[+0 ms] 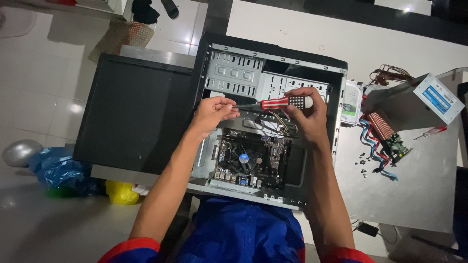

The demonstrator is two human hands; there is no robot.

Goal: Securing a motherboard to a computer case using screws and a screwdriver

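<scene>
An open desktop computer case [273,53] lies on its side on the table, its motherboard [251,158] with a round cooler fan showing inside. My right hand [307,114] grips a screwdriver [287,103] with a red, white and black handle, held level over the case. The fingers of my left hand [212,112] pinch the tip end of its dark shaft. A bundle of thin wires [280,124] lies just below the screwdriver.
The black side panel [131,112] lies left of the case. To the right are a grey power supply [419,100] with cables, a small board [387,134], loose screws [365,163], a small red screwdriver [431,131] and a drive [351,102]. Blue and yellow bags [73,178] lie on the floor.
</scene>
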